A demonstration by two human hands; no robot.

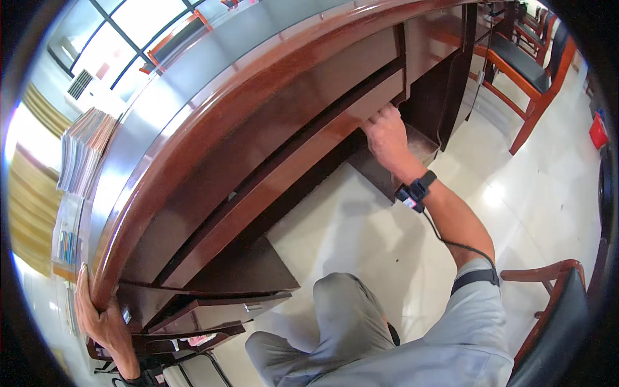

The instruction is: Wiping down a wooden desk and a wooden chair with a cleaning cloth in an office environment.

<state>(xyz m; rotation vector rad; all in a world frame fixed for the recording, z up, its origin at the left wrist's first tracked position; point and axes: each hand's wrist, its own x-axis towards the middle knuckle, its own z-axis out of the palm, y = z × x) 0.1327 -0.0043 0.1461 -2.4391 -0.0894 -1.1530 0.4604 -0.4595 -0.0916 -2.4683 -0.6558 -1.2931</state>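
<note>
A long desk of dark reddish wood [227,121] curves across the view. My right hand [386,133], fingers curled, is at the lower edge of a long wooden rail [300,164] under the desktop, near its right end; whether the fingers grip the rail is hidden. A black device is strapped on that wrist, with a cable running up the arm. At the lower left, my left hand [96,314] holds the rounded end of the desk's edge, thumb and fingers on either side. Just right of it, a wooden drawer or door [222,314] with a metal handle stands out from the desk.
A stack of papers or booklets [87,145] stands at the desk's left end. Wooden chairs with black seats [524,63] are at the upper right, and another chair [556,319] stands at the lower right. A thin cable hangs by the desk's right panel. Light floor tiles [358,227] show below.
</note>
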